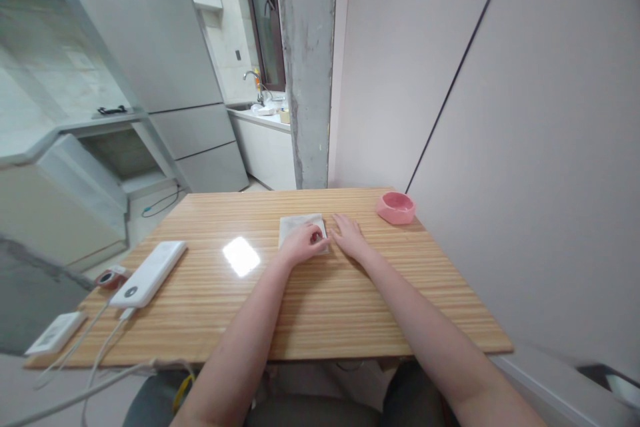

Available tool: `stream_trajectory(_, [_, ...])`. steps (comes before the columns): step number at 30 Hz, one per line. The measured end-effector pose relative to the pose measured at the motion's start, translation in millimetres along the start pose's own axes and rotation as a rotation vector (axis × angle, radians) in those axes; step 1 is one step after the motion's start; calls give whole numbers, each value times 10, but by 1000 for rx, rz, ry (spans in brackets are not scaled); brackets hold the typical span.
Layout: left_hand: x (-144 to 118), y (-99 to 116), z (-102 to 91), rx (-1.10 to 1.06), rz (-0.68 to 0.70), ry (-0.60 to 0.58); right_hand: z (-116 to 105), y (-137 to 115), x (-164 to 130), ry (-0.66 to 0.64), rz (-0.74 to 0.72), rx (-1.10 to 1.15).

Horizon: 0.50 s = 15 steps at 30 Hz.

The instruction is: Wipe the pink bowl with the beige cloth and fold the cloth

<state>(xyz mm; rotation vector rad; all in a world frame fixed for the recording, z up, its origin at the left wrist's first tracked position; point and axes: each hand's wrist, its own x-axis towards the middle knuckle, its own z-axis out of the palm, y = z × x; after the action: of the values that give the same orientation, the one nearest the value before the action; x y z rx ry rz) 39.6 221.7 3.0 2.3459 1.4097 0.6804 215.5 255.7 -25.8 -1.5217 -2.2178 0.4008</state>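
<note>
A flat, square, whitish piece [290, 223], cloth or paper by its look, lies in the middle of the wooden table. On top of it rests my left hand [300, 245], thumb and fingers curled around a small dark red thing [316, 237] whose kind I cannot make out. Just right of the square, my right hand [349, 238] lies on the tabletop with its fingers stretched out and nothing in them. Its fingertips are close to the square's right edge.
A pink faceted bowl [396, 208] stands at the table's [345, 327] far right corner, near the wall. At left lie a white power bank [150, 273] with cables, a red and white roll-like object [111, 277] and a white box [57, 333].
</note>
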Motion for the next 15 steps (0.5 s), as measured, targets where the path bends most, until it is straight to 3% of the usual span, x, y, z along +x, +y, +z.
stream_trajectory(3, [15, 12, -31, -31, -97, 157, 17, -177, -39, 37, -234, 142])
stream_trajectory(6, [29, -54, -71, -38, -213, 310, 55, -422, -149, -85, -367, 129])
stream_trajectory(11, [34, -205, -74, -116, -307, 339, -24, -586, -426, -77, -204, -198])
stream_trajectory(15, [58, -249, -2, -162, -287, 275, -284, -255, -649, -88, 6, -310])
